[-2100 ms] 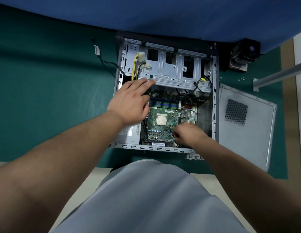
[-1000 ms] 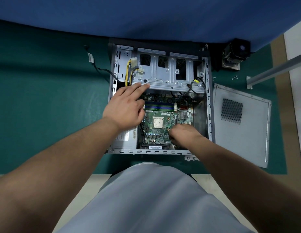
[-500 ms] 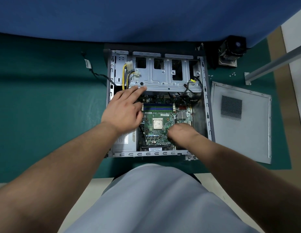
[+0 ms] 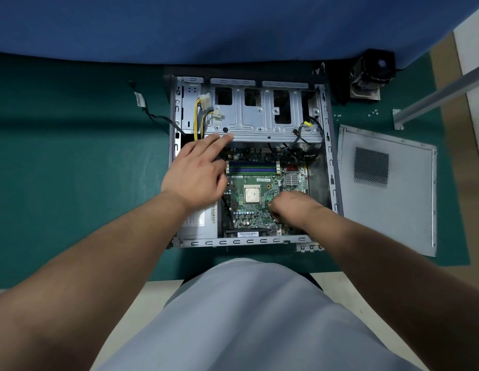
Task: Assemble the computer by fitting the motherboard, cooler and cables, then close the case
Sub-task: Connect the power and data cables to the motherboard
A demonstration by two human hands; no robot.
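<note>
The open grey computer case (image 4: 249, 241) lies on a green mat. The green motherboard (image 4: 249, 210) lies inside it, its bare CPU (image 4: 252, 194) showing. My left hand (image 4: 198, 172) reaches into the case with straight fingers, the fingertips touching the front edge of the metal drive cage (image 4: 259, 116). My right hand (image 4: 291, 207) is curled down onto the near right part of the motherboard, and its fingertips are hidden. Outside the case at the back right stands the black cooler (image 4: 370, 76). Yellow and black power cables (image 4: 199, 113) hang over the cage's left end.
The grey side panel (image 4: 388, 210) lies flat to the right of the case. Small screws (image 4: 373, 113) are scattered near a metal rail (image 4: 441, 97). A black cable (image 4: 152, 116) trails out on the left. The power supply (image 4: 198, 223) fills the case's near left corner.
My right hand has slid slightly left, closer to the CPU. My left hand has kept its place on the cage edge. The view has shifted downward.
</note>
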